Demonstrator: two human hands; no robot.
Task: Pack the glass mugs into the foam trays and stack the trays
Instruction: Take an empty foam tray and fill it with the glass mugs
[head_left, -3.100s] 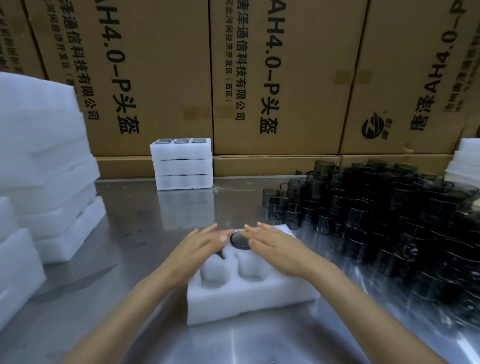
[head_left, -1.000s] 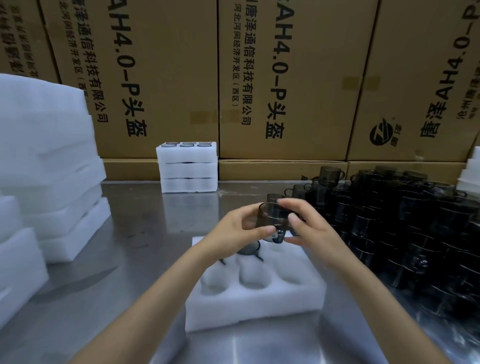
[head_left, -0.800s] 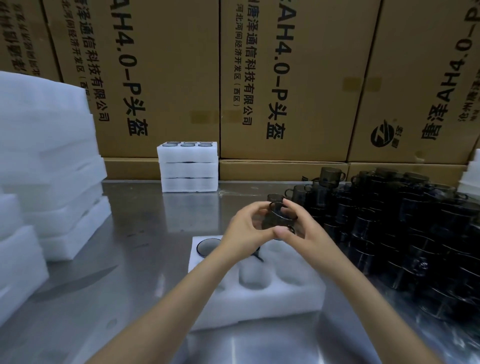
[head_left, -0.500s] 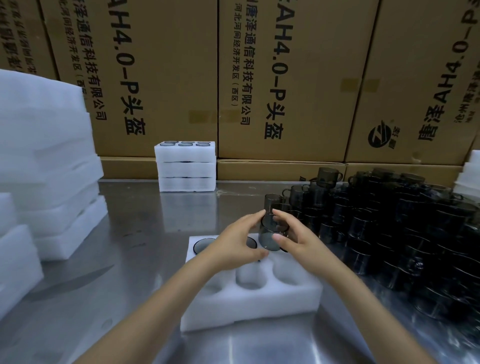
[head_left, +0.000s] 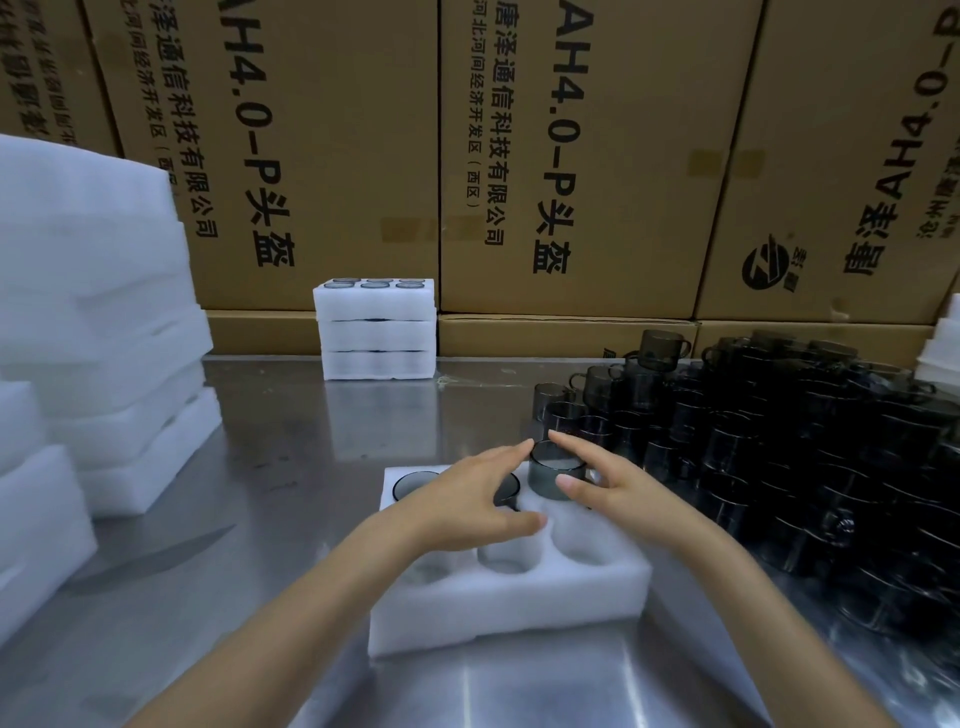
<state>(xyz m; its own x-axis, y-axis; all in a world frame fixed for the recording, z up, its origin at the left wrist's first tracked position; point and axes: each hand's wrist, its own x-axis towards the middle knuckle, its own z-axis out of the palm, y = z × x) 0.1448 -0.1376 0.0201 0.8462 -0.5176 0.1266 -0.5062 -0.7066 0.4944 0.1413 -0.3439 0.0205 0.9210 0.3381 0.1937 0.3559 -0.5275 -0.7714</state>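
A white foam tray (head_left: 509, 613) with two rows of round pockets lies on the steel table in front of me. Dark glass mugs sit in its far left pocket (head_left: 415, 483) and far middle pocket (head_left: 508, 492), the middle one partly under my left hand. A third smoky glass mug (head_left: 556, 475) stands half sunk in the far right pocket. My right hand (head_left: 618, 493) pinches it between index finger and thumb. My left hand (head_left: 467, 499) lies flat over the tray, its straight index fingertip touching the mug's rim. The near row of pockets holds nothing.
A big heap of dark glass mugs (head_left: 779, 441) fills the table's right side. Three filled foam trays (head_left: 376, 332) are stacked at the back. Tall piles of foam trays (head_left: 104, 312) stand on the left. Cardboard boxes (head_left: 571, 156) wall off the rear.
Both hands came down with the mug, from mid-air above the tray into its far right pocket. The left hand's fingers straightened out over the tray.
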